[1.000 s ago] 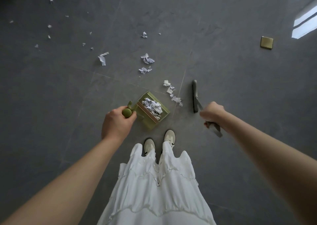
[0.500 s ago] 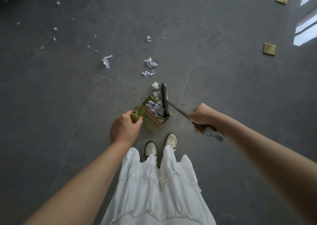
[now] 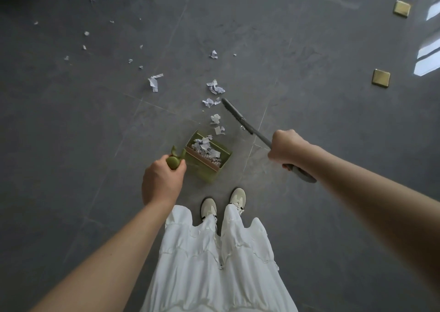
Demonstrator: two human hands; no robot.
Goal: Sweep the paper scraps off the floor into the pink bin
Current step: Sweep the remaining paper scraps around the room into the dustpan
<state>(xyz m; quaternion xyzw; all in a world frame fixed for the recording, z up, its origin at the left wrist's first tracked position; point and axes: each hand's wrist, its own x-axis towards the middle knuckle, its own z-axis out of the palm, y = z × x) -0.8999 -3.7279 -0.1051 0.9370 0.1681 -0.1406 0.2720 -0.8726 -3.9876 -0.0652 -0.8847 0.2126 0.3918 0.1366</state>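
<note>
A: Head view. Left hand [image 3: 162, 180]?
B: Wrapped round the green dustpan [image 3: 209, 156] handle; the pan sits on the grey floor [image 3: 309, 97], scraps inside.
A: Right hand [image 3: 287, 147]?
B: Gripping the grey broom [image 3: 238, 116], head at 12 o'clock from the pan.
A: Loose paper scraps [image 3: 215, 87]?
B: Just beyond the pan's mouth, more scattered toward 10 o'clock. Two brass squares [image 3: 381, 78] at 2 o'clock.

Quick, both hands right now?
Left hand: gripping the green plastic dustpan's handle.
Right hand: gripping the long grey broom.
</note>
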